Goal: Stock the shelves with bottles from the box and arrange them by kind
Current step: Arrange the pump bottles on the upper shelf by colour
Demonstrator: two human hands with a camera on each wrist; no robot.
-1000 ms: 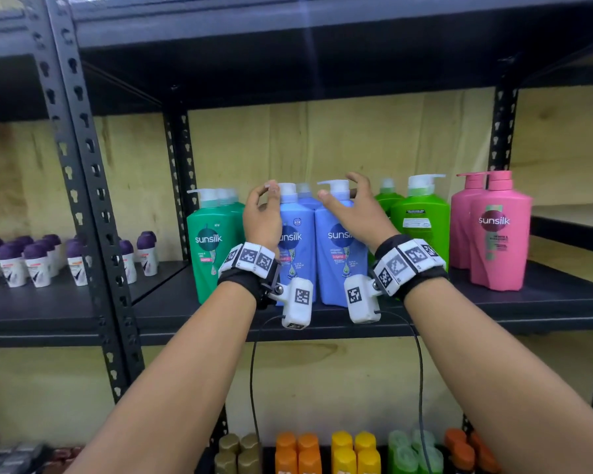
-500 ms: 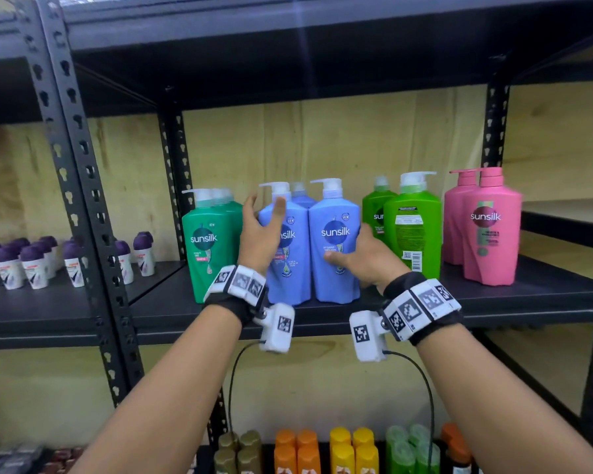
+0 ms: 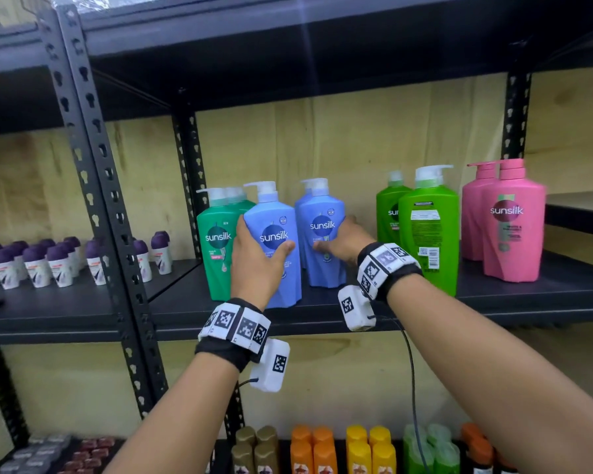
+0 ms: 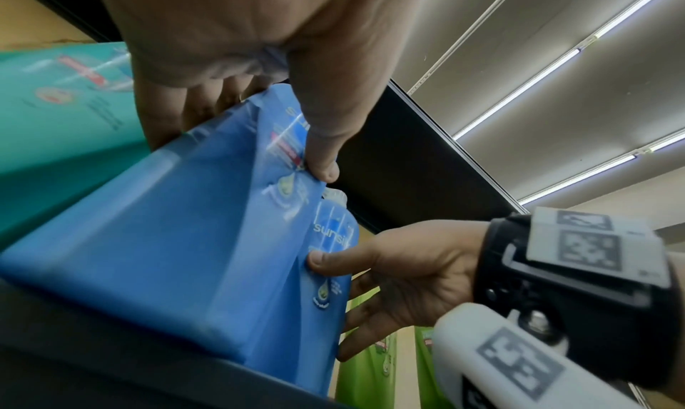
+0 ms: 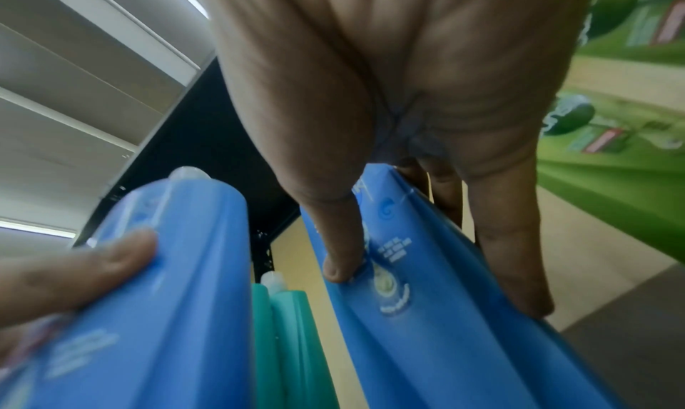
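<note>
Shelf (image 3: 545, 295), middle tier: left hand (image 3: 257, 265) wraps front blue bottle (image 3: 278, 248), thumb across label, beside teal bottles (image 3: 216, 248). Right hand (image 3: 343, 244) clasps second blue bottle (image 3: 322, 241). Purpose, likely: grouping blues between teal and green bottles (image 3: 425, 230).

We wear black wristbands (image 3: 231, 350) topped with white blocks printed with black square codes, a white camera pod (image 3: 271, 366) hanging under each, thin black cables (image 3: 412, 371) trailing; forearms bare.
</note>
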